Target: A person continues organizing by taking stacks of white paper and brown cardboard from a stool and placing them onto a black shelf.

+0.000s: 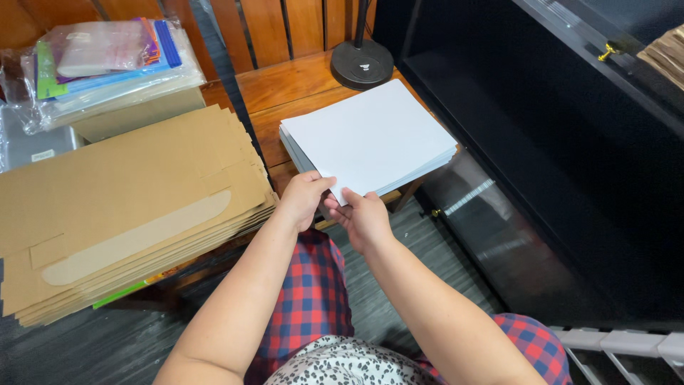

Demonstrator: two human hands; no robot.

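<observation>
A stack of white paper sheets [370, 135] lies on a small wooden table [285, 89] in front of me. My left hand [305, 196] pinches the near corner of the top sheets, thumb on top. My right hand [363, 217] grips the same near edge from below, just right of the left hand. Both hands are touching the paper at its near corner.
A thick pile of flattened brown cardboard mailers [121, 207] sits to the left, with plastic-wrapped stationery packs [107, 60] behind it. A black round lamp base [362, 64] stands at the table's far edge. A dark cabinet [556, 157] fills the right side.
</observation>
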